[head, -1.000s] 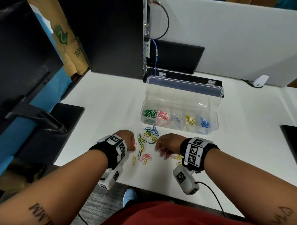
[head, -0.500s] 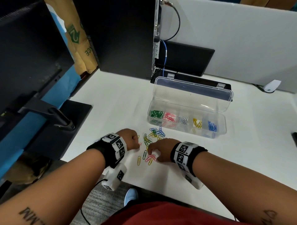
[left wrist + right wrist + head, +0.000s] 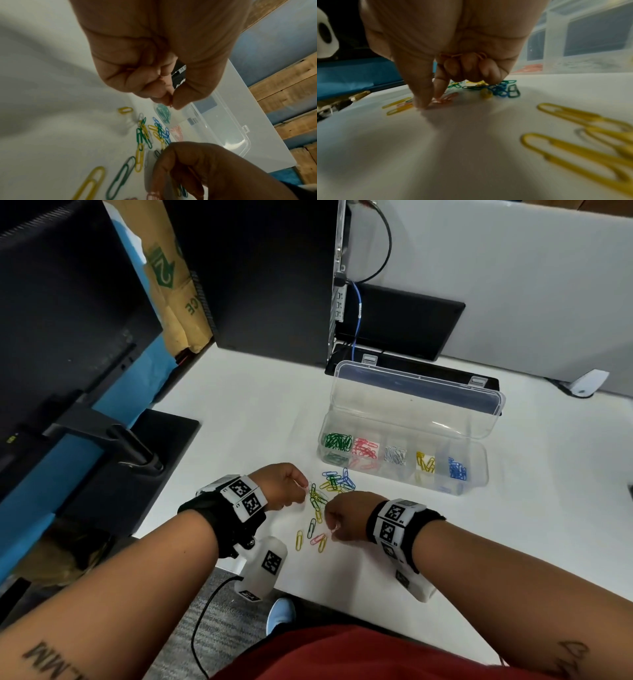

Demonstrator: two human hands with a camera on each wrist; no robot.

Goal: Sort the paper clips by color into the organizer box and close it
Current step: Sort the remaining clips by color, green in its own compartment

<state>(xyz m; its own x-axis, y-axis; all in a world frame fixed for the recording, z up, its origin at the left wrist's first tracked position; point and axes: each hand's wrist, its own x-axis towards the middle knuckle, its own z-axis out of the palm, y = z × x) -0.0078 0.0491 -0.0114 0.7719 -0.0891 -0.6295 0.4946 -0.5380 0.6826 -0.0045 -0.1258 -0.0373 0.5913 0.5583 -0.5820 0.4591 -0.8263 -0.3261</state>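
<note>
The clear organizer box (image 3: 478, 479) stands open, its lid (image 3: 418, 405) upright; green, pink, white, yellow and blue clips lie in separate compartments. A loose pile of mixed clips (image 3: 330, 486) lies in front of it. My left hand (image 3: 306, 489) is curled at the pile's left edge and pinches pink clips (image 3: 169, 101) between thumb and fingers. My right hand (image 3: 332, 530) keeps pink clips (image 3: 464, 55) under its curled fingers, while its thumb and forefinger press on another pink clip (image 3: 444, 100) lying on the table.
Yellow clips (image 3: 573, 119) lie on the table right of my right hand; yellow and green ones (image 3: 299, 539) lie near the front edge. A monitor stand base (image 3: 137, 460) sits left, a computer tower (image 3: 274, 275) behind, and a white partition (image 3: 513, 285) at the back.
My right hand has moved left, away from the yellow clips, onto the pink clips near the table's front. My left hand has stayed at the pile's left edge.
</note>
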